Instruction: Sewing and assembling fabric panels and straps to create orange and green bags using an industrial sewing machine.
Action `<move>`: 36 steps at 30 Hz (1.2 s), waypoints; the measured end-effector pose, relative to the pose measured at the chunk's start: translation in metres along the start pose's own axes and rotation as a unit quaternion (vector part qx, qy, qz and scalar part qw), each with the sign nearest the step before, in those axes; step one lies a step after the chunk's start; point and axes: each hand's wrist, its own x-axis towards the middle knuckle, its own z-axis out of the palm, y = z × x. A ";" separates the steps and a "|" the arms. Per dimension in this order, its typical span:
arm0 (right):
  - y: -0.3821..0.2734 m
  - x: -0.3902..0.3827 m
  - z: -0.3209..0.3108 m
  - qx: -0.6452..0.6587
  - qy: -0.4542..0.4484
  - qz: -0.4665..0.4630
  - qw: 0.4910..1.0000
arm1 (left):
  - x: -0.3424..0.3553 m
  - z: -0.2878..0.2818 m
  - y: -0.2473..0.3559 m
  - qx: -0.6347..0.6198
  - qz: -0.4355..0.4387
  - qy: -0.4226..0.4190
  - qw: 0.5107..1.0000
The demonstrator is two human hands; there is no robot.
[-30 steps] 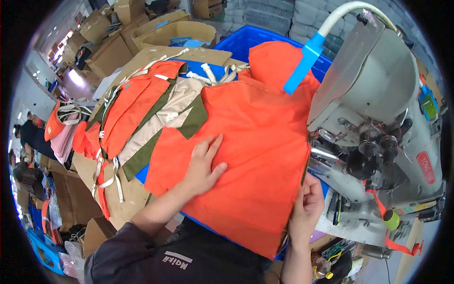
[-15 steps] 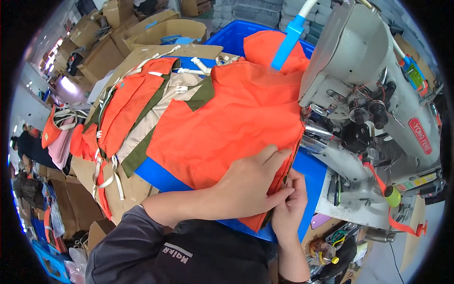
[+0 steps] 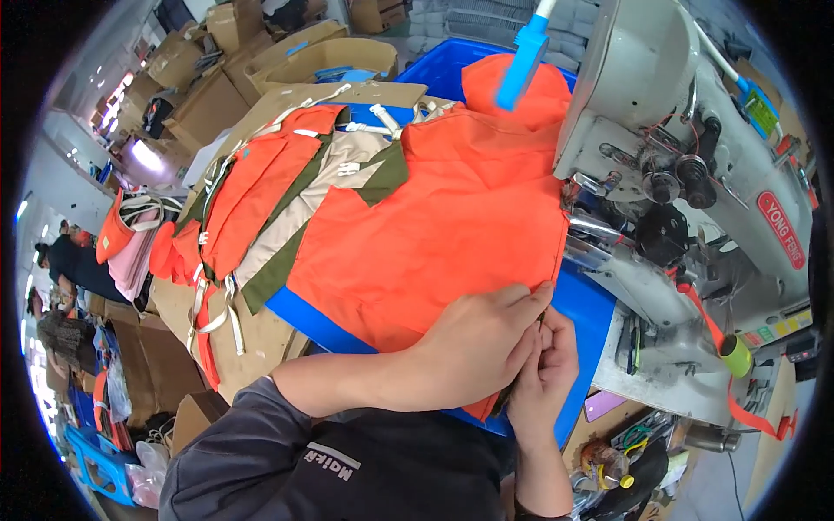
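An orange fabric piece (image 3: 434,226) with an olive underside lies over a blue board (image 3: 578,356); its right edge runs to the needle area (image 3: 578,208) of a grey industrial sewing machine (image 3: 634,78). My left hand (image 3: 486,334) reaches across the lower right of the piece, fingers closed on that edge. My right hand (image 3: 543,373) is just below and right of it, partly behind it, fingers curled on the same edge. Left of the piece lie orange, beige and olive sewn parts (image 3: 265,208) with white straps and buckles (image 3: 226,317).
A blue crate (image 3: 421,61) holds orange fabric behind the board. Cardboard (image 3: 182,347) supports the parts at left, with boxes (image 3: 187,104) beyond. People (image 3: 74,265) are at the far left. Scissors (image 3: 634,438) and a bottle (image 3: 599,460) are below the machine at right.
My left hand has moved from lying on the middle of the orange piece to its right edge, beside my right hand. The piece has shifted slightly, uncovering more blue board.
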 end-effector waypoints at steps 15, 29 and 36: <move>-0.003 0.034 -0.003 0.047 0.057 0.025 0.997 | 0.032 0.014 -0.010 0.034 0.010 0.035 0.999; 0.005 0.048 -0.021 0.021 0.023 0.009 0.999 | 0.041 0.035 -0.021 0.083 0.028 0.023 0.996; 0.002 0.044 -0.022 0.038 0.019 0.005 0.999 | 0.031 0.028 -0.018 0.071 0.022 0.006 0.997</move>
